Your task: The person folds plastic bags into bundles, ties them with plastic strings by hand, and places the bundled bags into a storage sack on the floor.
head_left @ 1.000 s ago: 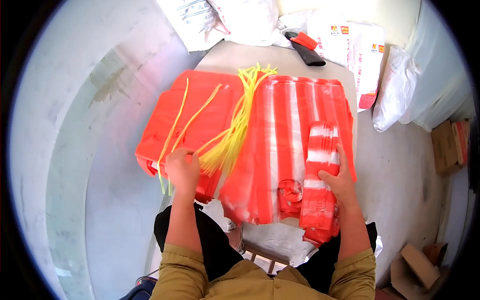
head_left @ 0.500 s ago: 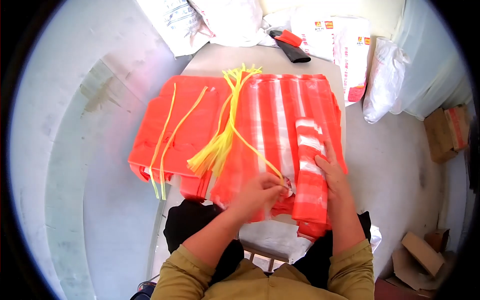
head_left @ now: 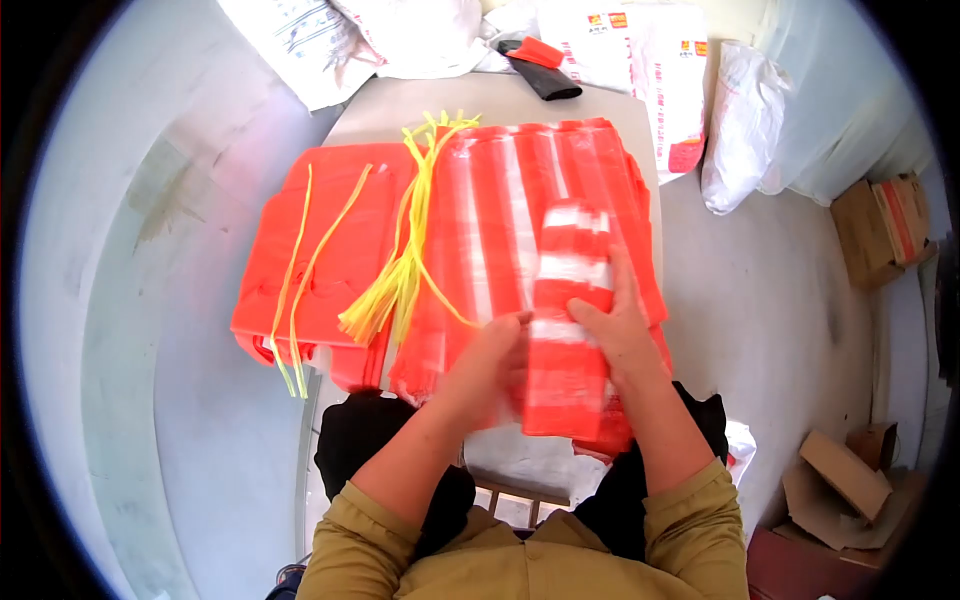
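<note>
A folded bundle of red-and-white striped plastic bags point(head_left: 567, 345) stands out above a wider flat stack of similar striped bags point(head_left: 490, 190). My right hand point(head_left: 625, 335) grips its right side, thumb across the front and fingers behind. Close against the bundle's left edge is my left hand point(head_left: 490, 365), closed and slightly blurred, its fingertips partly hidden. One yellow strip point(head_left: 440, 295) runs from a bunch of yellow plastic strips point(head_left: 405, 270) to the left hand, where its end disappears.
On the left lies a stack of plain red bags point(head_left: 325, 230) with two loose yellow strips across it. White printed sacks point(head_left: 675, 90) and a black-and-red item point(head_left: 545, 72) are at the table's far end. Cardboard boxes point(head_left: 835, 490) sit on the floor at right.
The folded bundle has turned more upright and shifted left in the view. My left hand has come up to its left edge. The whole view has shifted slightly too.
</note>
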{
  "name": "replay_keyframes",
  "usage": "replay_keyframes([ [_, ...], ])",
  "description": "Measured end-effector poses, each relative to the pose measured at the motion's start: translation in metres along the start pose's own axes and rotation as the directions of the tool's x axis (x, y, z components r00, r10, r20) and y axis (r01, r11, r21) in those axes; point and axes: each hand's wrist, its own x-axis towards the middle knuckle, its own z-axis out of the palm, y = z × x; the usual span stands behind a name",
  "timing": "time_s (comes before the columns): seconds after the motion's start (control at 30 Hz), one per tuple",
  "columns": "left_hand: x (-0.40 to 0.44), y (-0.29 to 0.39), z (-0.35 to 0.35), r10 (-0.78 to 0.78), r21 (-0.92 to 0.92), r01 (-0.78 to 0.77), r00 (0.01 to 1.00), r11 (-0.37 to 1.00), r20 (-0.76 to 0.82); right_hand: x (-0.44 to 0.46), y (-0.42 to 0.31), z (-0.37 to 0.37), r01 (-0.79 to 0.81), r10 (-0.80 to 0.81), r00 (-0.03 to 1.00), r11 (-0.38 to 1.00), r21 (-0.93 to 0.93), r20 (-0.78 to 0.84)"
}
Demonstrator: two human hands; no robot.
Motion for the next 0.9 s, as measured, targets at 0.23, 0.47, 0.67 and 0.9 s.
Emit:
replay_keyframes([
  [0.23,0.001,0.004,-0.007,0.209,0.315,-0.141,0.959,0.938,-0.191,-0.003,0.007,-0.007,0.077,0.015,0.972,0.923,-0.377,0.234],
  [0.47,0.007,0.004,-0.025,0.238,0.32,-0.161,0.947,0.934,-0.217,-0.004,0.018,-0.024,0.531,-0.028,0.846,0.126,-0.838,0.532],
  [0.67,0.021,-0.01,-0.016,0.227,0.426,-0.136,0.959,0.894,-0.17,0.007,0.01,-0.05,0.382,-0.143,0.922,0.171,-0.908,0.361],
  [0.9,0.025,-0.015,-0.012,0.281,0.599,-0.106,0.937,0.794,-0.207,0.01,-0.009,-0.085,0.122,-0.109,0.988,0.156,-0.98,0.106],
])
